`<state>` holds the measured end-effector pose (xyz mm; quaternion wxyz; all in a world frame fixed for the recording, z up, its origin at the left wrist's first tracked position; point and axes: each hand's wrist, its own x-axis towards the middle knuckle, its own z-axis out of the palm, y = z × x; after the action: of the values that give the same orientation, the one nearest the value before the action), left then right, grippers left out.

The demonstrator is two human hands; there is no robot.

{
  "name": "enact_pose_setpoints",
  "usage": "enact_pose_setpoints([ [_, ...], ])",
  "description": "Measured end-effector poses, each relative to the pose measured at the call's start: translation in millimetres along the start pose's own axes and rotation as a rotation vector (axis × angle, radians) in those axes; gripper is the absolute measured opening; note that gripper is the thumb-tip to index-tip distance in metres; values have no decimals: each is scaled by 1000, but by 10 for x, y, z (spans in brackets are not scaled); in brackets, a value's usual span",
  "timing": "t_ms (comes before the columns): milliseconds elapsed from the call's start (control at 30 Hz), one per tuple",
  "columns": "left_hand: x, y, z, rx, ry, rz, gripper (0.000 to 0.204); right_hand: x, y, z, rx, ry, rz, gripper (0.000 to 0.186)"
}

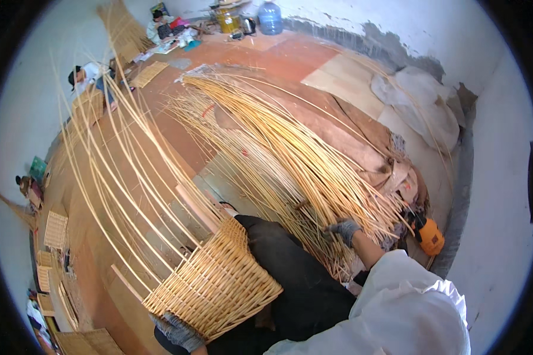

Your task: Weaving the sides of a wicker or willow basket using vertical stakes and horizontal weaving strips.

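A partly woven wicker basket lies on my dark-clothed legs, long pale stakes rising from it toward the upper left. My left hand, in a grey glove, grips the basket's lower left corner. My right hand, also gloved, reaches into a large spread bundle of thin tan rods at the right, its fingers curled on some of them. The bundle rests partly on brown cloth. A flat wooden slat stands beside the stakes at the basket's far end.
An orange container sits right of the bundle by the wall. White sacking lies behind it. Several people work along the walls, including one at the back near a water bottle. Woven panels line the left side.
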<state>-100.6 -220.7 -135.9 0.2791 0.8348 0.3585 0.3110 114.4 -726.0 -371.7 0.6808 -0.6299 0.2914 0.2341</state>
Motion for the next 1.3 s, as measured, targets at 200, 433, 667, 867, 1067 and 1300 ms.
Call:
enact_pose_setpoints([
  [200, -18, -72, -104, 157, 18, -27, 61, -917, -747, 630, 287, -572, 99, 51],
  [433, -46, -181, -27, 47, 37, -34, 60, -1341, -1218, 854, 676, -828, 6, 54],
  [667, 11, 89, -179, 134, 93, -50, 58, -1487, -1364, 1295, 832, -758, 65, 42],
  [867, 27, 10, -220, 158, 87, -94, 60, -1410, -1348, 1737, 608, -586, 68, 19],
  [1067, -38, -105, -285, 134, 118, -33, 61, -1155, -1221, 1704, 450, -452, -38, 20],
  [1300, 13, -86, -358, 110, 93, 1, 62, -1005, -1161, 1579, 592, -474, 56, 24],
])
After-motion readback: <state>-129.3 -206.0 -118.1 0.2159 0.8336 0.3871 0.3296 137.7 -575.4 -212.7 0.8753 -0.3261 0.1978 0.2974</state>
